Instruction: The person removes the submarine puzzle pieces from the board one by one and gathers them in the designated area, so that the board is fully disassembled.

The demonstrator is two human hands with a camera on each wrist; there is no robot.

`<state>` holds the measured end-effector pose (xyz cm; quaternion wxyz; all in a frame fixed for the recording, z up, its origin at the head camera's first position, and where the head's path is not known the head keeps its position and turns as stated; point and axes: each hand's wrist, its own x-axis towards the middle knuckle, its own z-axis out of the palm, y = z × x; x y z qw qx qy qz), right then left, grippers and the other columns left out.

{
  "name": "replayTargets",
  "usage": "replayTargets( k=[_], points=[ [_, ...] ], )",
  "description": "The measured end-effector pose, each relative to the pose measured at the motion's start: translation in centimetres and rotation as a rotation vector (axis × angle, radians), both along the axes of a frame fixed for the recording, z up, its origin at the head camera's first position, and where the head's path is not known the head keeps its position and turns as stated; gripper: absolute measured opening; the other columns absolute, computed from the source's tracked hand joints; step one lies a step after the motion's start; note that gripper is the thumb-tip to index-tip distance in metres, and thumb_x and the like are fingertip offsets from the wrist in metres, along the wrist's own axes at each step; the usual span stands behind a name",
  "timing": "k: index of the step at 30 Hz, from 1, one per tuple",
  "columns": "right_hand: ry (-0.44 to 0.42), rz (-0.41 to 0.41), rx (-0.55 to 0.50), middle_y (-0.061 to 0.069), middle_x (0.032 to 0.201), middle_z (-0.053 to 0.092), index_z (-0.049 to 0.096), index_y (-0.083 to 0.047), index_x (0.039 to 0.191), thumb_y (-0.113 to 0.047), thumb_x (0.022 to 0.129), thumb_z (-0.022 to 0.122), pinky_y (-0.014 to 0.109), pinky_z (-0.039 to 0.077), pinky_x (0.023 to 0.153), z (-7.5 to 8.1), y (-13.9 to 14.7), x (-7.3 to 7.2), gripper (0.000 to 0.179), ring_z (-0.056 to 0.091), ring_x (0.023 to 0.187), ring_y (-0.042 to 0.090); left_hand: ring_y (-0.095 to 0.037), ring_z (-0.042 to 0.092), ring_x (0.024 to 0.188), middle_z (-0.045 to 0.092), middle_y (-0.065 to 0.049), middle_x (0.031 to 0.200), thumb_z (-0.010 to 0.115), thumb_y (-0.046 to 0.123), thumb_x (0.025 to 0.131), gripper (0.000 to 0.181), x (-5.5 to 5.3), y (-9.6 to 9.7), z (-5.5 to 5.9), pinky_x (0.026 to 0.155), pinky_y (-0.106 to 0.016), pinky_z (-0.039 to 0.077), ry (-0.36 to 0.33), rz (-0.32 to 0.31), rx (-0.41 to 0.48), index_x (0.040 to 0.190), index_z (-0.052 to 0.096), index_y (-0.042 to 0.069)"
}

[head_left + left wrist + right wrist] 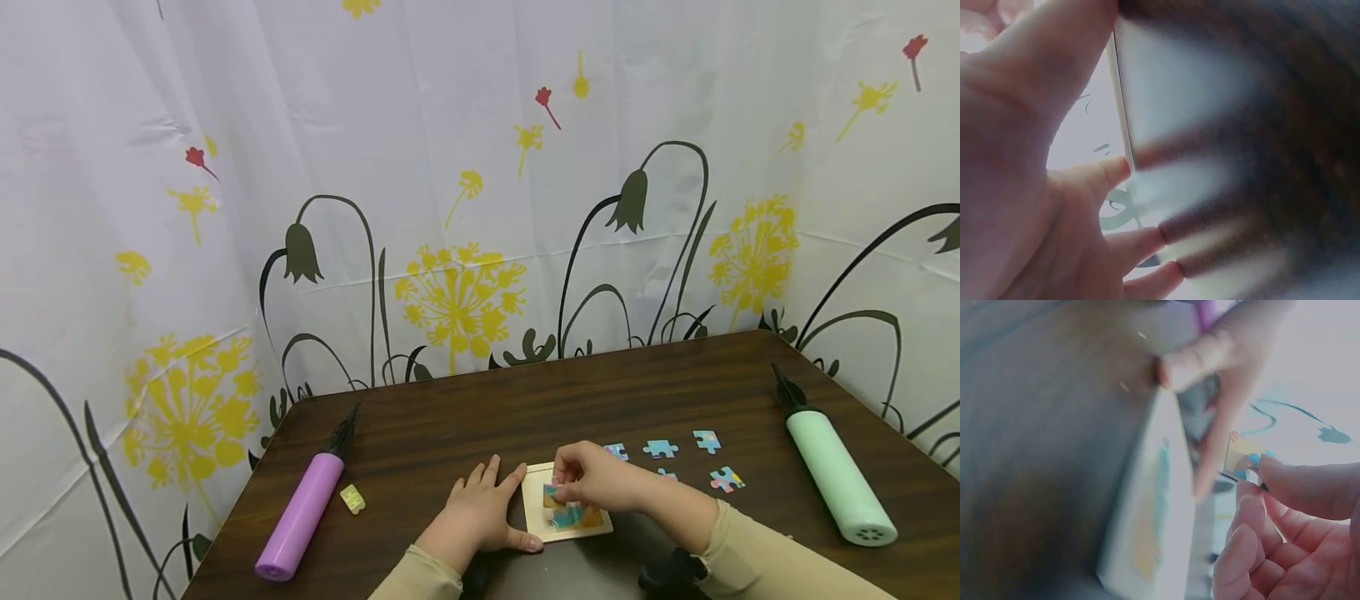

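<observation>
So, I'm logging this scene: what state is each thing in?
Puzzle tray, partly filled
Left hand, spread, touching the tray
Right hand, pinching a jigsaw piece
Loose jigsaw pieces, unjoined
Purple hand pump, lying down
Mint-green hand pump, lying down
Small yellow block, loose
Floral curtain, hanging

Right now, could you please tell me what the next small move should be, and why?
I would probably have the right hand lower its puzzle piece into the wooden tray, beside the pieces already there: the piece is pinched above the tray, and the left hand touches the tray's edge, which seems to steady it.
</observation>
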<state>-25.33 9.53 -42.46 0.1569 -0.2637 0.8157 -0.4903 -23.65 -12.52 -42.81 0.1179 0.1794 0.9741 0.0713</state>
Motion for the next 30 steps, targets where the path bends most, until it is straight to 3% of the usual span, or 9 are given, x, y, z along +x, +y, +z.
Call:
replayTargets(
  k=[6, 13, 21, 30],
  points=[
    [0.010, -0.048, -0.005, 0.004, 0.067, 0.057, 0.058, -0.003, 0.087, -0.003, 0.085, 0.076, 0.026, 0.044, 0.044, 1.6, 3.6, -0.1, 0.017, 0.051, 0.049, 0.015, -0.044, 0.030, 0.140, 0.029, -0.022, 0.156, 0.076, 0.072, 0.066, 0.108, -0.1, 0.1, -0.1, 0.108, -0.062, 0.028, 0.007, 0.003, -0.015, 0.154, 0.037, 0.023],
    [-0.055, 0.000, 0.055, 0.005, 0.066, 0.058, 0.058, -0.001, 0.087, -0.002, 0.082, 0.078, 0.023, 0.041, 0.044, 1.8, 7.7, 0.5, 0.020, 0.049, 0.050, 0.014, -0.045, 0.031, 0.140, 0.029, -0.023, 0.156, 0.077, 0.071, 0.066, 0.108, -0.2, 0.1, -0.3, 0.107, -0.063, 0.028, 0.009, -0.001, -0.011, 0.154, 0.037, 0.022],
    [-0.132, 0.099, 0.135, 0.004, 0.063, 0.059, 0.060, -0.002, 0.084, 0.002, 0.079, 0.078, 0.021, 0.039, 0.043, 0.4, 9.1, 1.4, 0.019, 0.044, 0.047, 0.010, -0.045, 0.031, 0.139, 0.029, -0.023, 0.156, 0.076, 0.072, 0.065, 0.109, -0.4, -0.1, -0.6, 0.107, -0.063, 0.028, 0.015, -0.001, -0.012, 0.154, 0.037, 0.023],
    [-0.098, 0.085, 0.177, 0.001, 0.062, 0.059, 0.060, -0.005, 0.082, 0.001, 0.079, 0.079, 0.023, 0.041, 0.043, -0.8, 9.0, 1.7, 0.021, 0.046, 0.046, 0.010, -0.045, 0.030, 0.140, 0.029, -0.023, 0.156, 0.077, 0.071, 0.065, 0.109, -0.4, 0.0, -0.7, 0.107, -0.063, 0.028, 0.012, 0.000, -0.002, 0.154, 0.036, 0.023]
  ],
)
